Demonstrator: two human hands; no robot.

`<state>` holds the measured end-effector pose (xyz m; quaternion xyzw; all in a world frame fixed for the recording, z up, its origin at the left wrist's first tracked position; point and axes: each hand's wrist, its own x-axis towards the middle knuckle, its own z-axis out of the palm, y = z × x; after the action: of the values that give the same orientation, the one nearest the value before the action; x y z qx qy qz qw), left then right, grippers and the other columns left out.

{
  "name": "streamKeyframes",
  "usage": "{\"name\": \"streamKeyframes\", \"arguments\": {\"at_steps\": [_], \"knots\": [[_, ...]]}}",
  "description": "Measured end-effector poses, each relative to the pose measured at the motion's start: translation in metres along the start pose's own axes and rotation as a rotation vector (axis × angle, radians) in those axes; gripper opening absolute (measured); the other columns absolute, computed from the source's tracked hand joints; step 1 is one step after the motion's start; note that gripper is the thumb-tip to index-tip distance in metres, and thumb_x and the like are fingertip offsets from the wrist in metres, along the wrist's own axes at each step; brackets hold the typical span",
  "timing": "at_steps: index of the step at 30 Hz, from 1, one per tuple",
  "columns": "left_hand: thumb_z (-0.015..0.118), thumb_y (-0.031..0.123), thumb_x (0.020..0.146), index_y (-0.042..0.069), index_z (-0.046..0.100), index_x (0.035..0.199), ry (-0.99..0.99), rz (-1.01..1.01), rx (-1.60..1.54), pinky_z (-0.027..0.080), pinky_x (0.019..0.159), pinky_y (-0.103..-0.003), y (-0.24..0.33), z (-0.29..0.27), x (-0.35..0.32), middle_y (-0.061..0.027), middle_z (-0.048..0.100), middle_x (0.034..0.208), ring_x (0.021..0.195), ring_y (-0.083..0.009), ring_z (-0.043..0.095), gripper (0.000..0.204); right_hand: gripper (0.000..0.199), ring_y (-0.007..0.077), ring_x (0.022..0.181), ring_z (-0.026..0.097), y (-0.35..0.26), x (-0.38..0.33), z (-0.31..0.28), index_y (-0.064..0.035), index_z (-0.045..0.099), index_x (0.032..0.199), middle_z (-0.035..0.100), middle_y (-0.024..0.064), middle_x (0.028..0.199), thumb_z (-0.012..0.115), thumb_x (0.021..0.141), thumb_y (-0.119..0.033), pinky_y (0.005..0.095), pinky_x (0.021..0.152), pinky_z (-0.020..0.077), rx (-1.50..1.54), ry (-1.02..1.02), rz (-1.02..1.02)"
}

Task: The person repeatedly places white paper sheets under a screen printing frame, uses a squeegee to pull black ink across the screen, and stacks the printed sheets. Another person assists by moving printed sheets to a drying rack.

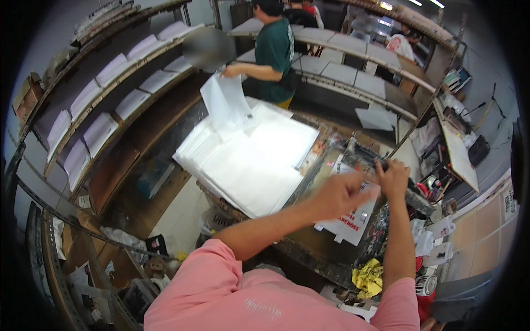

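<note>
1. The left hand (349,192) is above the upper part of a white printed sheet (349,225), blurred. Its fingers look partly bent; whether they touch or hold anything, I cannot tell.
2. The right hand (395,177) is at the dark, paint-spattered frame (361,159), just beyond the sheet. Its fingers bend over the frame's edge; how tightly they close on it, I cannot tell.
3. The printed sheet lies flat on the stained counter (317,251), between the big white stack and the right forearm. It bears red and black print, and the left hand covers part of it.
4. The white stack (259,165) sits left of the printed sheet, its layers slightly uneven at the edges.
5. Across the stack, a co-worker (274,52) in a dark green shirt holds up a thin white sheet (226,102) by its top; its lower end meets the stack.
6. Shelves on the left (118,165) and at the back (406,96) carry rows of pale sheets.
7. A crumpled yellow wad (369,277) is near the counter's lower right edge, beside the right forearm.
</note>
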<state>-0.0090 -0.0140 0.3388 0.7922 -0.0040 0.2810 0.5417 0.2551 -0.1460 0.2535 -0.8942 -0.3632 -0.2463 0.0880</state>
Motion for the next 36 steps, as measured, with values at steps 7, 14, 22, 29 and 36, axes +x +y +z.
{"name": "streamKeyframes", "arguments": {"at_steps": [7, 14, 22, 29, 36], "knots": [[0.082, 0.033, 0.096, 0.005, 0.078, 0.114, 0.171, -0.443, 0.26, 0.053, 0.101, -0.043, -0.205, -0.058, -0.153, -0.0138, 0.073, 0.112, 0.111, -0.0324, 0.069, 0.034, 0.05, 0.0371, 0.102, 0.066, -0.004, 0.013, -0.019, -0.0008, 0.076, 0.107, 0.072, 0.0174, 0.104, 0.065, 0.103, -0.049, 0.0481, 0.093, 0.0437, 0.05, 0.009, 0.007], [0.07, 0.04, 0.103, 0.0, 0.065, 0.14, 0.24, -0.652, 0.916, 0.041, 0.119, -0.051, -0.329, -0.207, -0.212, -0.0251, 0.056, 0.15, 0.142, -0.0435, 0.05, 0.055, 0.041, 0.0421, 0.108, 0.064, 0.007, 0.028, -0.007, -0.0001, 0.073, 0.107, 0.072, 0.0198, 0.112, 0.064, 0.105, -0.04, 0.0476, 0.098, 0.0437, 0.047, -0.011, -0.017], [0.07, 0.025, 0.101, 0.0, 0.068, 0.133, 0.337, -0.653, 1.125, 0.051, 0.101, -0.05, -0.384, -0.244, -0.192, -0.02, 0.064, 0.123, 0.116, -0.0388, 0.061, 0.04, 0.036, 0.0454, 0.109, 0.06, 0.022, 0.025, -0.006, 0.0015, 0.07, 0.115, 0.068, 0.0214, 0.114, 0.06, 0.107, -0.032, 0.0491, 0.097, 0.0429, 0.034, -0.106, -0.021], [0.069, 0.02, 0.103, 0.002, 0.075, 0.114, 0.473, -0.616, 1.107, 0.057, 0.087, -0.046, -0.417, -0.323, -0.173, -0.0138, 0.067, 0.104, 0.098, -0.0348, 0.066, 0.022, 0.037, 0.0449, 0.117, 0.06, 0.027, 0.025, -0.01, 0.0021, 0.07, 0.12, 0.069, 0.0218, 0.124, 0.06, 0.107, -0.03, 0.0513, 0.103, 0.0429, 0.024, -0.267, 0.065], [0.068, 0.023, 0.103, 0.008, 0.074, 0.102, 0.392, -0.55, 1.192, 0.057, 0.083, -0.047, -0.436, -0.325, -0.161, -0.0101, 0.068, 0.1, 0.096, -0.0332, 0.068, 0.016, 0.035, 0.0458, 0.118, 0.06, 0.039, 0.012, -0.003, 0.0015, 0.071, 0.12, 0.069, 0.0228, 0.125, 0.063, 0.105, -0.029, 0.0523, 0.105, 0.0433, -0.005, -0.164, 0.064]]}}
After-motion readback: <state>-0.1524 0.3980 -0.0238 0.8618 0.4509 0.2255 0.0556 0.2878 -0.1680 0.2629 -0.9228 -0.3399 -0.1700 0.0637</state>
